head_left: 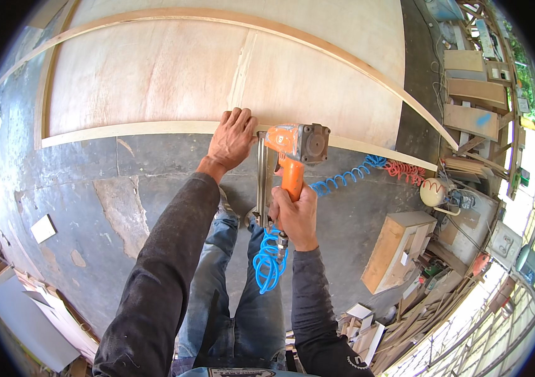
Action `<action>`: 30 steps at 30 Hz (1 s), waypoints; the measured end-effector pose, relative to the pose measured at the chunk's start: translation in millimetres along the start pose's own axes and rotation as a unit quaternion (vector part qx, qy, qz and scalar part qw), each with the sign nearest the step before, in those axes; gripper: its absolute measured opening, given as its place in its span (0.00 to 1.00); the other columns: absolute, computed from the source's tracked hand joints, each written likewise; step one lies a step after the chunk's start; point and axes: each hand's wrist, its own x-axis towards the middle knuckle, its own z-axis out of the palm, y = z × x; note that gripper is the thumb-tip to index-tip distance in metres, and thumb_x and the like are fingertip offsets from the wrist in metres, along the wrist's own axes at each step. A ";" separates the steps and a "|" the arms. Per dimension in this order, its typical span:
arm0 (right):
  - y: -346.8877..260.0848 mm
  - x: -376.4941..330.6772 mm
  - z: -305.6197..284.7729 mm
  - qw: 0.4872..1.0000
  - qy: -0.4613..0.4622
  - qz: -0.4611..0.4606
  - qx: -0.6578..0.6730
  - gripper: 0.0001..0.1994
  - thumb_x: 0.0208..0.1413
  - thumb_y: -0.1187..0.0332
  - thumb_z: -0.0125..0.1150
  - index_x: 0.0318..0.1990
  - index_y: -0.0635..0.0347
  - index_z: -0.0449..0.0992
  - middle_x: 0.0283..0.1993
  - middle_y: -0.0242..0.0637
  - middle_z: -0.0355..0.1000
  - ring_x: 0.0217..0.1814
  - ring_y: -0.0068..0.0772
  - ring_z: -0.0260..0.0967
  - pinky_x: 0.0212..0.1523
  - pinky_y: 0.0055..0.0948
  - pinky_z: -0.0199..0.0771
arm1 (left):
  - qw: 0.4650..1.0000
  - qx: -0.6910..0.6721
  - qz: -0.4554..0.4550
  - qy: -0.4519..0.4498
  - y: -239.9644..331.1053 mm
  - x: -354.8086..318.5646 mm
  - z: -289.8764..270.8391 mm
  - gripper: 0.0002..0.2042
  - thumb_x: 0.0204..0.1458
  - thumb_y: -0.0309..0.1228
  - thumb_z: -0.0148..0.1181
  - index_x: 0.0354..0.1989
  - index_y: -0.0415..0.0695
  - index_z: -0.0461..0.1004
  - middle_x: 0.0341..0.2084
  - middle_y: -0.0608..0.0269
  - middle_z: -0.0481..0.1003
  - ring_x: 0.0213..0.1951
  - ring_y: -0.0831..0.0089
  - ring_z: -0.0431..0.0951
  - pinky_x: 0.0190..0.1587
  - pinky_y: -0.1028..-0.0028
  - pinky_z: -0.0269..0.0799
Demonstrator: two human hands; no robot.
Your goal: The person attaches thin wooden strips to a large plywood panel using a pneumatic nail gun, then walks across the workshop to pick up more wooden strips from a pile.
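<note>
My right hand (pixel 297 217) is wrapped round the orange handle of a pneumatic nail gun (pixel 285 139). The gun's nose rests at or just over a narrow wooden strip (pixel 135 129) along the near edge of a large plywood panel (pixel 154 75); I cannot tell whether it touches. Just left of the nose, my left hand (pixel 233 139) presses on this strip with its fingers curled together over it. A coiled blue air hose (pixel 269 267) hangs from the fitting below the gun's grip.
Another long strip (pixel 217 15) crosses the panel farther away. Blue hose coils (pixel 349 179) run right towards red coils (pixel 406 171) and a rounded pale tank (pixel 432 192). A wooden box (pixel 393 257) stands on the grey floor (pixel 173 160), near scrap wood (pixel 418 314). A white square piece (pixel 43 229) lies left.
</note>
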 end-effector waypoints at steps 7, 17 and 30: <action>-2.0 0.0 9.9 1.000 0.008 0.001 -0.005 0.16 0.61 0.76 0.56 0.57 0.67 0.73 0.19 0.27 0.67 0.16 0.17 0.63 0.18 0.24 0.62 | 1.000 -0.009 -0.005 0.008 -0.8 0.1 3.3 0.15 0.44 0.27 0.64 0.42 0.41 0.70 0.41 0.57 0.68 0.48 0.58 0.69 0.53 0.61 0.65; 5.6 0.6 11.0 1.000 0.008 0.001 0.022 0.17 0.62 0.77 0.56 0.58 0.68 0.72 0.20 0.26 0.65 0.16 0.17 0.61 0.18 0.23 0.62 | 0.999 -0.024 -0.010 0.021 0.4 0.8 2.3 0.16 0.43 0.25 0.65 0.42 0.41 0.70 0.40 0.57 0.67 0.47 0.58 0.69 0.52 0.61 0.65; 3.7 -2.3 12.7 1.000 0.025 0.005 0.017 0.17 0.60 0.75 0.58 0.57 0.69 0.73 0.22 0.26 0.66 0.18 0.16 0.64 0.19 0.23 0.64 | 0.999 -0.030 -0.011 0.030 1.1 1.9 6.0 0.14 0.45 0.25 0.62 0.41 0.41 0.71 0.40 0.55 0.68 0.47 0.57 0.69 0.52 0.60 0.65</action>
